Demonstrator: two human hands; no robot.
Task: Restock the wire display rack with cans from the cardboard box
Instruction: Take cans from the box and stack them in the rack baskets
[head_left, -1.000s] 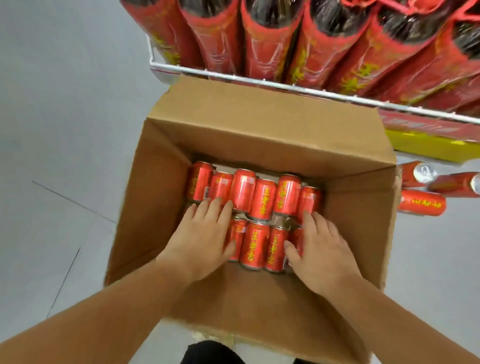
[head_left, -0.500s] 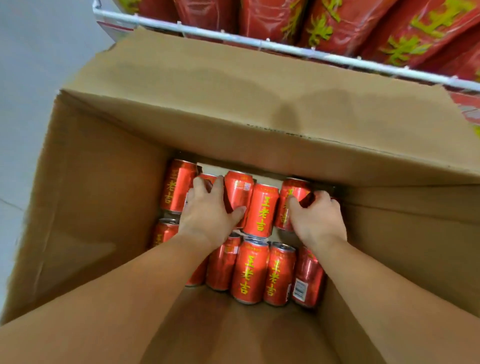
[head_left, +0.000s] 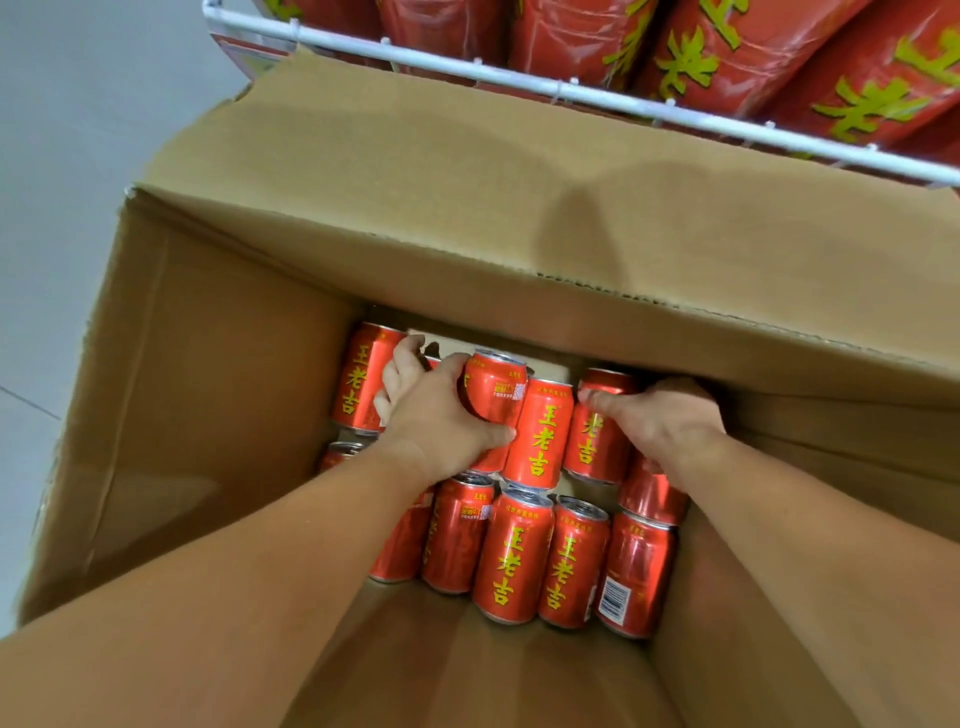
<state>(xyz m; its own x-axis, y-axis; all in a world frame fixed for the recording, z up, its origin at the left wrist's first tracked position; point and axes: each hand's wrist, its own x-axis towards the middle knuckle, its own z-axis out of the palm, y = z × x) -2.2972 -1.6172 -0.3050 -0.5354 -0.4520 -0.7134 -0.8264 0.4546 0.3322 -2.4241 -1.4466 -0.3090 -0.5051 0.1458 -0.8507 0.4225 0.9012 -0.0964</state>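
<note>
An open cardboard box (head_left: 208, 415) holds several red cans with yellow lettering, lying in two rows on its bottom. My left hand (head_left: 436, 421) is deep in the box, curled around cans in the far row, its thumb against a red can (head_left: 496, 395) that is tipped up. My right hand (head_left: 660, 421) grips another red can (head_left: 597, 441) at the right end of the far row, fingers over its far side. The white wire display rack (head_left: 519, 80) runs along the top, above the box's far flap.
Large red packs with yellow lettering (head_left: 727, 57) fill the rack behind its wire rail. Grey floor (head_left: 78, 156) lies to the left of the box. The near row of cans (head_left: 519, 561) lies between my forearms.
The view has moved closer to the box. My left hand has closed tighter around the far-row cans and one can has tipped up; my right hand has shifted right over its can.
</note>
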